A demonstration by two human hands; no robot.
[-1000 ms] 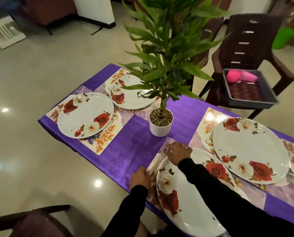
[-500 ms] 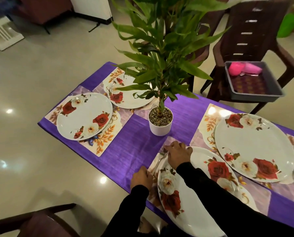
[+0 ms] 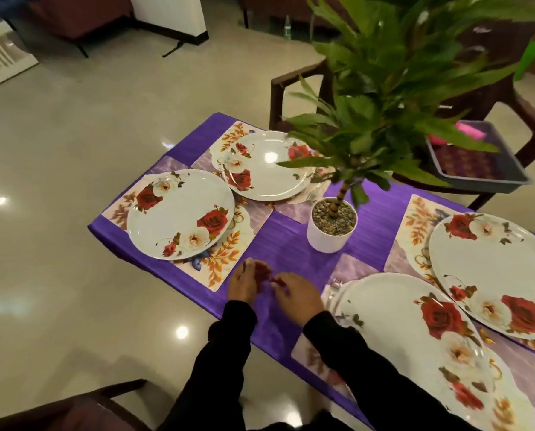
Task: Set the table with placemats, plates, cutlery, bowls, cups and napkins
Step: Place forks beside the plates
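Note:
Four white plates with red roses lie on floral placemats on the purple tablecloth [image 3: 291, 244]: a near left plate [image 3: 179, 219], a far left plate [image 3: 269, 172], a near right plate [image 3: 393, 325] and a far right plate [image 3: 489, 265]. A shiny fork [image 3: 333, 286] lies by the near right plate's left rim. My left hand [image 3: 246, 283] and my right hand [image 3: 297, 295] hover close together over bare cloth between the near placemats. Both are blurred, their fingers look relaxed, and they hold nothing that I can see.
A white pot [image 3: 331, 236] with a tall leafy plant stands mid-table, its leaves hiding the far side. On a brown chair behind sits a grey tray [image 3: 480, 178] with pink items [image 3: 472, 133]. Another chair's arm [image 3: 73, 409] is at the near left.
Both hands have left the near right plate's left rim and moved left over the bare cloth. The fork stays beside that plate. The view has swung left and closer.

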